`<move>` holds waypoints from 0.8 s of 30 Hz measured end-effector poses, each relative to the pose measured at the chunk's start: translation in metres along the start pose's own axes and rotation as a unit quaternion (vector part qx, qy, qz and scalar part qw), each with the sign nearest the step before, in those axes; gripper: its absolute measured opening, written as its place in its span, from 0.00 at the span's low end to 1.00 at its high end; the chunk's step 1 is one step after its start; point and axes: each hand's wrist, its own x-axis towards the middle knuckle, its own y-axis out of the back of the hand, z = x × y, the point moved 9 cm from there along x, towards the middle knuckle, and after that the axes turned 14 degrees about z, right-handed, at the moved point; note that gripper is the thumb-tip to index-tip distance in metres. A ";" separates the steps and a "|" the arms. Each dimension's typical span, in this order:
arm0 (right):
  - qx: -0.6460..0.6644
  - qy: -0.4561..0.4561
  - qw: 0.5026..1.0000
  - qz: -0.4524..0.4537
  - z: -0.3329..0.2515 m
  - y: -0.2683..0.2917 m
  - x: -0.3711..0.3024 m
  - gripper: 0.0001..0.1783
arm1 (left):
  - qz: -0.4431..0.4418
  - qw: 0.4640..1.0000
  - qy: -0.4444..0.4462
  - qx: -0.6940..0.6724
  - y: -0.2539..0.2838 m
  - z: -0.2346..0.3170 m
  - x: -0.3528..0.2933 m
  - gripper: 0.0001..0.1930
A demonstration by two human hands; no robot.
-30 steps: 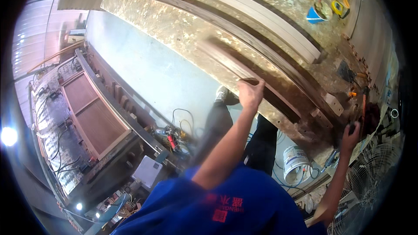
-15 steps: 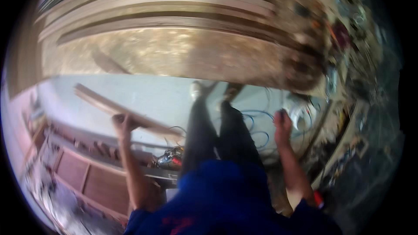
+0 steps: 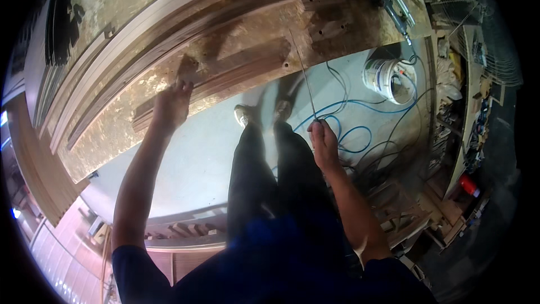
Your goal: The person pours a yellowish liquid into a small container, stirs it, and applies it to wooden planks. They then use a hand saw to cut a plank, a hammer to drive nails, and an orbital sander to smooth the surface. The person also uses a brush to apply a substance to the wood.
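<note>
My left hand (image 3: 173, 104) is over the near edge of the workbench (image 3: 121, 149), its fingers stretched out at a wooden board (image 3: 230, 76). This long brown piece lies along the edge, and part of it is hidden by the hand. I cannot tell whether the fingertips touch it. In my right hand (image 3: 323, 141), closed in front of my legs, is a thin, straight metal rod (image 3: 305, 76). It slants up and away, and its far tip crosses in front of the bench top. The end inside my fist is hidden.
Long wooden strips (image 3: 149, 19) lie farther back on the bench. Drilled wood blocks (image 3: 332, 29) and an air tool (image 3: 396, 19) are at its right. On the floor stand a white bucket (image 3: 388, 81) and a coiled blue hose (image 3: 357, 139). Clutter-filled shelving (image 3: 447, 112) runs along the right.
The board that my left hand held above the floor now lies on the bench, and that hand has opened. My right hand has moved inward; the rod now shows clearly. The view has turned.
</note>
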 end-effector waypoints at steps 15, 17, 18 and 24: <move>-0.089 0.060 0.993 0.037 0.012 -0.057 0.060 0.28 | 0.152 0.971 -0.040 -0.180 0.030 0.135 0.115 0.27; -0.103 0.043 0.994 0.010 0.008 -0.055 0.063 0.27 | 0.150 0.970 -0.028 -0.187 0.031 0.132 0.116 0.27; -0.110 0.033 0.993 -0.002 0.005 -0.053 0.064 0.27 | 0.149 0.970 -0.024 -0.192 0.031 0.131 0.115 0.27; -0.132 0.031 0.991 0.007 -0.003 -0.052 0.056 0.24 | 0.172 0.956 -0.051 -0.234 0.034 0.135 0.113 0.27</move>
